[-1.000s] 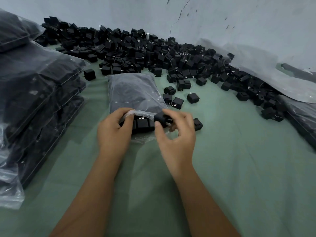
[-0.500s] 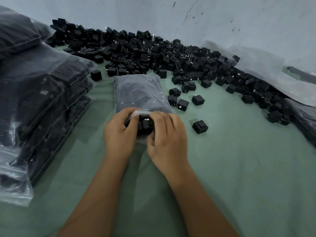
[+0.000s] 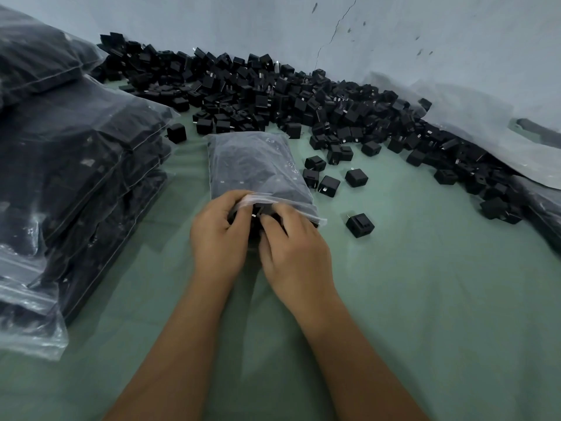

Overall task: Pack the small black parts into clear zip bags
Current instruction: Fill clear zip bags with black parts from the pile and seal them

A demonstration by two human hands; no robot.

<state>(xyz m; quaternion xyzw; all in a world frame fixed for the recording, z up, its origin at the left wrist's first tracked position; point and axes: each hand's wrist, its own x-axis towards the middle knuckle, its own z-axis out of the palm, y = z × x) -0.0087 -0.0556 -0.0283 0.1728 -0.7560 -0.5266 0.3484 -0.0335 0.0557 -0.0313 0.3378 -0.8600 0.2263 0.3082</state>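
A clear, crinkled zip bag (image 3: 258, 168), plump with small black parts, lies on a table (image 3: 425, 299) draped in smooth pale-green cloth. At the bag's near, open mouth the left hand (image 3: 218, 238) curls its fingers around the plastic lip, while the right hand (image 3: 294, 241) bends its fingers over the black pieces at the opening (whether that grip has hold of one cannot be told). Just right of the bag, a lone cube-shaped part (image 3: 359, 225) rests apart from both hands, with a few more loose parts (image 3: 329, 185) beyond it. Behind the bag, a long heap of boxy black parts (image 3: 273, 92) runs along the grey wall (image 3: 394, 31). Left of the bag, filled bags (image 3: 76, 165) sit stacked, glossy and wrinkled.
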